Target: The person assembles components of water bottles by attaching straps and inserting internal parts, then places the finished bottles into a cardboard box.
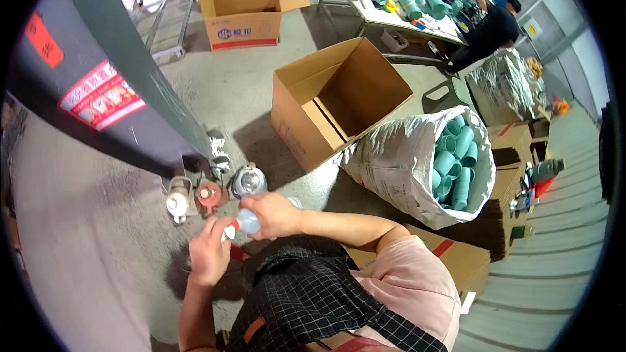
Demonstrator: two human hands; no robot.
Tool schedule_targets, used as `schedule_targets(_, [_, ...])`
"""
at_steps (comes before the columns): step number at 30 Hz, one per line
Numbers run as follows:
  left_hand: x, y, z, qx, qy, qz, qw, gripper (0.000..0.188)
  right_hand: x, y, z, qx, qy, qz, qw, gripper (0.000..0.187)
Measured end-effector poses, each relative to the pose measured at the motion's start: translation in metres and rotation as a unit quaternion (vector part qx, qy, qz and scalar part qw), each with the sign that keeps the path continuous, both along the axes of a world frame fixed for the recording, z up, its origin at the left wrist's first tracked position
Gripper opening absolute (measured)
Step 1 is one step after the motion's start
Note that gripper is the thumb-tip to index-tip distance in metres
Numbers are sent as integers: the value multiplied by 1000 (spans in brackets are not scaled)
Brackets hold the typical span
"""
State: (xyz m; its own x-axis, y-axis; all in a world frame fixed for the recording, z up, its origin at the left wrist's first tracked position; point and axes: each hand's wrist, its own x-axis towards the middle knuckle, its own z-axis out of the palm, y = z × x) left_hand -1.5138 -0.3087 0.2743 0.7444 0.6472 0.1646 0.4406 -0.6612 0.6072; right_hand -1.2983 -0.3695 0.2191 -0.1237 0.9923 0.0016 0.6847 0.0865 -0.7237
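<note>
The clear bottle (250, 221) is up in both hands, over the floor (238, 81) & just past the dark checked apron (306, 280). R hand (274, 214) has its fingers curled round the body. L hand (210, 254) has its fingers closed at the white tip (228, 231), next to the red ring (236, 225). Can't tell how tight each grip is, b/c the hands hide a lot. Can't see if there's stuff inside, either. If there is, a hard squeeze w/ R fingers could make it squirt out on L hand or the apron. If L fingers pull or twist too hard, the tip could pop off & fall. If the bottle slips, it'd prob drop near the silver pot (249, 181), the red jug (208, 194) & the white jug (177, 202), which sit close together on the floor by the gray post (124, 85). A foot or low arm could also bump those & tip one over.
</note>
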Motion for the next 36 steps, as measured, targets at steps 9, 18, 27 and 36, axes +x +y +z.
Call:
schedule_targets(9, [7, 35, 11, 32, 23, -86, 996, 35, 0, 11, 3, 17, 23, -27, 999, 52])
schedule_targets(18, [21, 40, 12, 66, 35, -123, 990, 31, 12, 12, -1, -20, 40, -7, 999, 57])
schedule_targets(27, [4, 34, 4, 96, 34, -109, 989, 45, 4, 12, -3, -33, 50, 6, 998, 65])
schedule_targets(36, [13, 40, -19, -74, 44, 130, 988, 26, -6, 32, 23, -33, -2, -54, 998, 59])
